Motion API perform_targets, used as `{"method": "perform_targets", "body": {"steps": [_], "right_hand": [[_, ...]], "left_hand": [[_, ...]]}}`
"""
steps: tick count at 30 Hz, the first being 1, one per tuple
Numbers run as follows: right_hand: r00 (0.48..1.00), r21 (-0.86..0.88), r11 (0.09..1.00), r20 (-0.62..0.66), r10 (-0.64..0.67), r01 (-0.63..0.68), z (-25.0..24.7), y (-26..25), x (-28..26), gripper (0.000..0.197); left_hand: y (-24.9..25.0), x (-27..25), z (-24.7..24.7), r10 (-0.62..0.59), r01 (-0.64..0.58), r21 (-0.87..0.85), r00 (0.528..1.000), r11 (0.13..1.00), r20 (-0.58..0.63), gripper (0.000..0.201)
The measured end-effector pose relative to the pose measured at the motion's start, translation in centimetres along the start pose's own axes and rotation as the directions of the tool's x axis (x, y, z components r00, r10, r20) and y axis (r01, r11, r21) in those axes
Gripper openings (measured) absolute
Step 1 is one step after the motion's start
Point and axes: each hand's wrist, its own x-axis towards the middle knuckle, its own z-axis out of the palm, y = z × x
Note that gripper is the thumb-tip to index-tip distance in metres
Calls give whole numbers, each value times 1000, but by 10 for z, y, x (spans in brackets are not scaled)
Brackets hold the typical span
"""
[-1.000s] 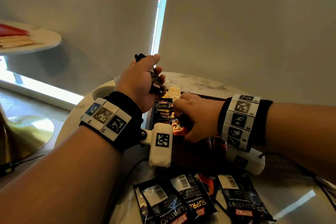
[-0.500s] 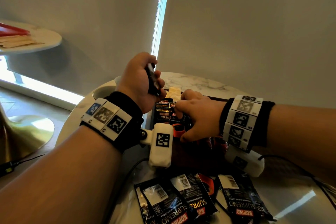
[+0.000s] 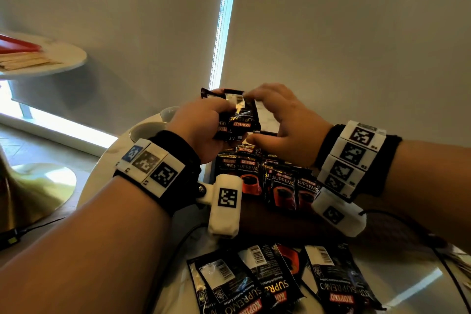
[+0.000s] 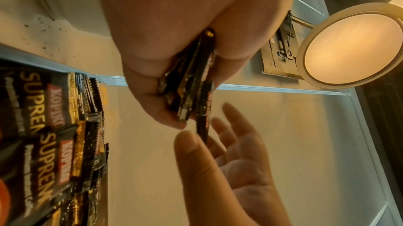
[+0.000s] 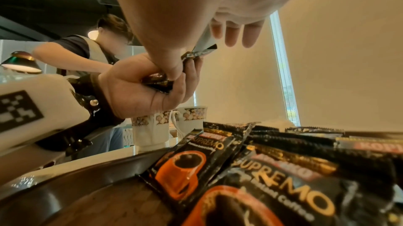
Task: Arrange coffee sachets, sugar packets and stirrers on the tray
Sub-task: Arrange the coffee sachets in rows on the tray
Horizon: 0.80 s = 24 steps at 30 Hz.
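Cups (image 3: 150,130) stand at the far left rim of the worktop (image 3: 107,160), just beside the left hand (image 3: 201,130), and an elbow swing from that side could knock them — they look light and sit close to the edge. That left hand has its grip closed round a small bunch of sachets (image 3: 237,117), held on edge above the tray (image 3: 280,224); the left wrist view shows several packs fanned between thumb and fingers, and one (image 4: 203,114) pokes out below the rest, so a slack squeeze could let it slide free and drop crooked onto the row. The right hand (image 3: 285,120) meets the bunch from the other side, thumb and forefinger pinching its top pack while the other fingers (image 5: 237,33) spread loose; I judge it is peeling one off, and a pull while the left still clamps hard may drag two at once or crumple the foil. Below, the laid sachets (image 3: 280,186) overlap face up on the tray, slippery on one another, so a careless set-down could push the row askew. Nearer the person, more packs (image 3: 280,283) lie loose on the worktop, mostly face down, with a cable (image 3: 446,262) running at their right — a snag there could sweep them off. Sugar and stirrers I cannot pick out with certainty.
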Motion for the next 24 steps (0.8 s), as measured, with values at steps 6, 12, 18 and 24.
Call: {"method": "perform_targets", "body": {"steps": [6, 12, 18, 24], "right_hand": [[996, -49, 997, -65, -65, 62, 2, 2, 1, 28], [986, -5, 1000, -166, 10, -11, -3, 6, 4, 26], [985, 87, 996, -167, 50, -36, -2, 9, 6, 36], [977, 135, 988, -192, 97, -71, -4, 7, 3, 44]], "left_hand": [[-1, 2, -1, -30, 30, 9, 999, 1000, 14, 33], [-1, 1, 1, -80, 89, 117, 994, 989, -77, 36], [0, -8, 8, 15, -42, 268, 995, 962, 99, 23], [0, -13, 9, 21, -45, 221, 994, 974, 111, 13]]}}
